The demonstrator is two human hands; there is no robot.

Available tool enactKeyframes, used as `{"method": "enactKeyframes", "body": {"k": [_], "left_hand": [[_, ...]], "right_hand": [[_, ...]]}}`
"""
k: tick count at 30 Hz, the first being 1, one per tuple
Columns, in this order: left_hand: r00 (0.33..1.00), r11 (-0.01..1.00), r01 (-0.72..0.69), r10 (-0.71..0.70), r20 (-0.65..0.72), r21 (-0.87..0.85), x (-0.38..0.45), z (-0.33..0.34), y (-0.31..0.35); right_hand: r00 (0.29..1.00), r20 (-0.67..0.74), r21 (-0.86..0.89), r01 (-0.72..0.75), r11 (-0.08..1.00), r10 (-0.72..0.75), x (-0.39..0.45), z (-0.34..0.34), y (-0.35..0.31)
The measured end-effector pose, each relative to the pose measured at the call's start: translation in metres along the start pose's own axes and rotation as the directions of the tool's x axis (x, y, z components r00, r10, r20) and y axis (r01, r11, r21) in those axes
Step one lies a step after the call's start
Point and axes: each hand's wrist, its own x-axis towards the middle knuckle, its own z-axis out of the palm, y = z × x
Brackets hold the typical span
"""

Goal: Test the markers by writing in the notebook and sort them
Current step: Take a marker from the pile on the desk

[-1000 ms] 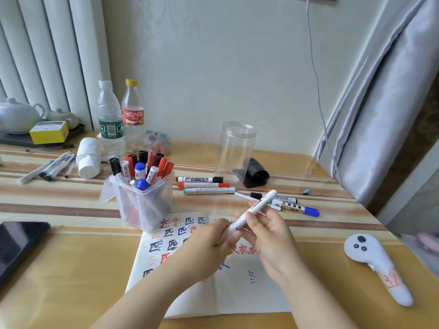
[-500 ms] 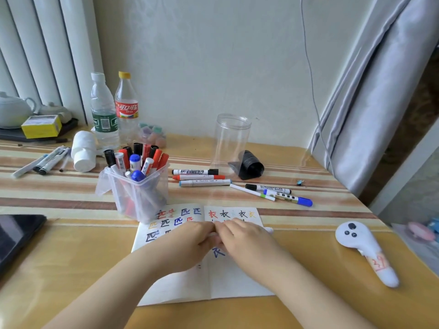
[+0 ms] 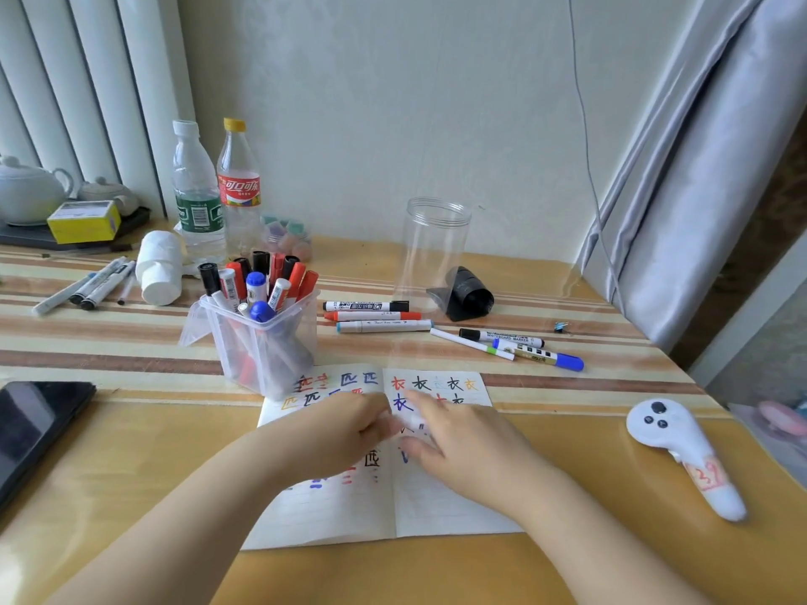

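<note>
An open notebook (image 3: 436, 508) lies at the table's front, its pages carrying test characters in several colours. My left hand (image 3: 340, 434) and my right hand (image 3: 467, 447) meet low over its upper middle. Between them a white marker (image 3: 409, 424) shows only as a pale blur, with fingers of both hands closed on it. A clear tub (image 3: 270, 355) packed with several markers stands just behind the notebook's left page. Three markers (image 3: 371, 316) lie side by side right of the tub, and three more (image 3: 524, 348) lie further right. An empty clear jar (image 3: 432, 251) stands behind them.
A dark phone (image 3: 35, 430) lies at the left edge and a white controller (image 3: 672, 443) at the right. At the back left are two bottles (image 3: 196, 189), a fallen white bottle (image 3: 159, 272) and several pens (image 3: 87, 286). A black object (image 3: 465, 294) sits beside the jar.
Both hands have come down from holding the white marker raised and slanted to just over the page. They now sit slightly further apart than half a second ago.
</note>
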Motion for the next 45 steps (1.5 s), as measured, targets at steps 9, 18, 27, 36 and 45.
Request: {"method": "enactKeyframes", "body": {"k": [9, 18, 27, 36, 45], "left_hand": [[0.964, 0.995, -0.04, 0.014, -0.267, -0.092, 0.01, -0.001, -0.005], [0.873, 0.989, -0.067, -0.005, -0.487, -0.13, 0.019, 0.027, -0.017], [0.865, 0.986, -0.05, -0.038, -0.501, -0.161, 0.024, 0.034, -0.029], [0.891, 0.988, -0.094, 0.029, -0.453, -0.12, 0.024, 0.038, -0.031], [0.889, 0.989, -0.073, 0.005, -0.458, -0.129, 0.025, 0.042, -0.031]], "right_hand": [[0.976, -0.009, 0.784, -0.129, 0.607, 0.219, -0.008, -0.016, 0.033], [0.947, 0.162, 0.926, -0.048, -0.374, 0.279, 0.001, 0.008, 0.022], [0.912, 0.006, 0.939, -0.146, 0.311, 0.41, -0.002, 0.033, 0.022], [0.891, -0.063, 0.872, -0.17, 0.459, 0.449, 0.0, 0.044, 0.017], [0.916, -0.133, 0.808, -0.12, 0.577, 0.378, 0.003, 0.051, 0.018]]}}
